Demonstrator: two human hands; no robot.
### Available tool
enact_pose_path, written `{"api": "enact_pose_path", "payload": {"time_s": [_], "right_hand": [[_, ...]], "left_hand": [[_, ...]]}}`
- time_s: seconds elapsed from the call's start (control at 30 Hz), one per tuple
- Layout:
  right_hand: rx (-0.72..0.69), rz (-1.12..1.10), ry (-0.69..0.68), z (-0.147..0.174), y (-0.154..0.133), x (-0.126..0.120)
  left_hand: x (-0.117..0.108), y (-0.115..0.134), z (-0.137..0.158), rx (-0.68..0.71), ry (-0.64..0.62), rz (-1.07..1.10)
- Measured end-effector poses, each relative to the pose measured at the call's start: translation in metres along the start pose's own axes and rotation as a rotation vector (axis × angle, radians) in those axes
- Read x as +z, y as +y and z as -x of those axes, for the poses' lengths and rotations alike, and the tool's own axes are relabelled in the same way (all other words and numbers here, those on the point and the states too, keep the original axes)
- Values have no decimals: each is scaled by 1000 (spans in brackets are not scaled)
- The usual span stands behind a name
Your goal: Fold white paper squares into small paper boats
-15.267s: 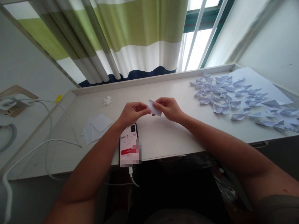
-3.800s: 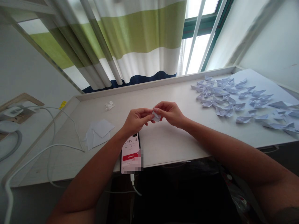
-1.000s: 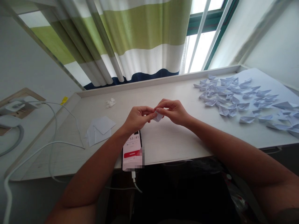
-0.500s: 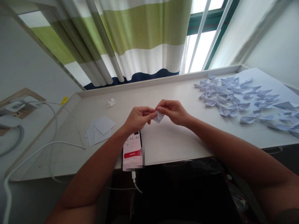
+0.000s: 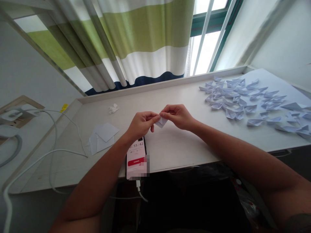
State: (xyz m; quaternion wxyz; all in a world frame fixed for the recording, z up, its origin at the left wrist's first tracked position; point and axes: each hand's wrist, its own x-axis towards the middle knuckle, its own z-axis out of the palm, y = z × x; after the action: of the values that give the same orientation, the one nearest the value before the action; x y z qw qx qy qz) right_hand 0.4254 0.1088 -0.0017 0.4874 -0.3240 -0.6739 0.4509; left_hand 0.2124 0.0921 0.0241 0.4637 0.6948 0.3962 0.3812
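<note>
A small folded piece of white paper is held up above the desk between both hands. My left hand pinches its left side between thumb and fingers. From the other side, my right hand grips the upper edge, its thumb close to the left fingertips. The fingers cover much of the top of the paper, so its exact fold cannot be made out. Just below my left wrist lies a phone with a timer on its screen.
Many folded paper boats spread over the right of the white desk. Loose paper sheets lie at the left, with a crumpled tissue behind them. White cables run along the left edge. A striped curtain hangs behind.
The whole view has shifted slightly. Both hands keep their pinch on the folded paper, which appears tilted a little differently and more covered by the fingers.
</note>
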Motion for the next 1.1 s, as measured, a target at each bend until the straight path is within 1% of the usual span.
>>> {"api": "enact_pose_path", "payload": {"time_s": [0.23,0.33,0.43,0.5,0.67,0.87,1.0,1.1], "right_hand": [[-30,-18,15,-2,-2,-1],[18,-41,1,-2,-1,2],[80,2,-36,-1,0,4],[85,35,-60,-1,1,5],[40,63,-94,2,0,4],[-14,142,-81,3,-2,4],[-39,157,-79,0,2,4],[-54,176,-81,-1,3,2]], "left_hand": [[0,-1,1,46,-18,-120],[-2,-3,0,44,17,-149],[-3,-8,-2,41,64,-160],[-3,-9,-2,39,73,-158],[-2,-5,-1,30,51,-149],[-3,-9,-4,123,107,-132],[-3,-11,-6,133,138,-167],[-3,-11,-5,138,181,-149]]}}
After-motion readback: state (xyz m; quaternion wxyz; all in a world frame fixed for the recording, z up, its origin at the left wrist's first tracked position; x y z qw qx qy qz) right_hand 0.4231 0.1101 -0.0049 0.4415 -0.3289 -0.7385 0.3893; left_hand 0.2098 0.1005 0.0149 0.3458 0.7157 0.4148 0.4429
